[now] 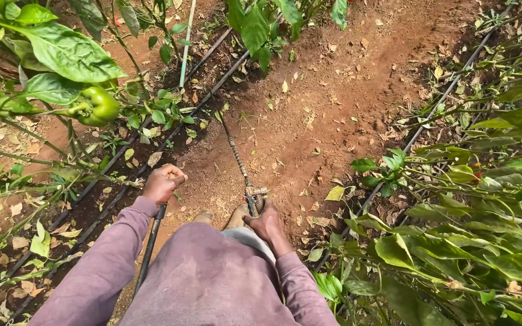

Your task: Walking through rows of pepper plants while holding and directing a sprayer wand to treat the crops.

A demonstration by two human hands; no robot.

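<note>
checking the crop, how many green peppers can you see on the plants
1: a green pepper hangs on the left-row plant, above and left of the left hand. Leaves may hide others.

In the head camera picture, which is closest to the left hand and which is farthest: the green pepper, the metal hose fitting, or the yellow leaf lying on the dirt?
From the left hand:
1. Green pepper, up on the plant to its left.
2. Metal hose fitting, to its right, by the right hand. These two are nearly too close to call.
3. Yellow leaf, farther right on the soil.

One head-worn camera is looking steeply down from above the person's own torso – facing forward along a bare soil path point(333, 90), plant rows flanking left and right, hands lying near, the path's far end reaching the top edge.
</note>
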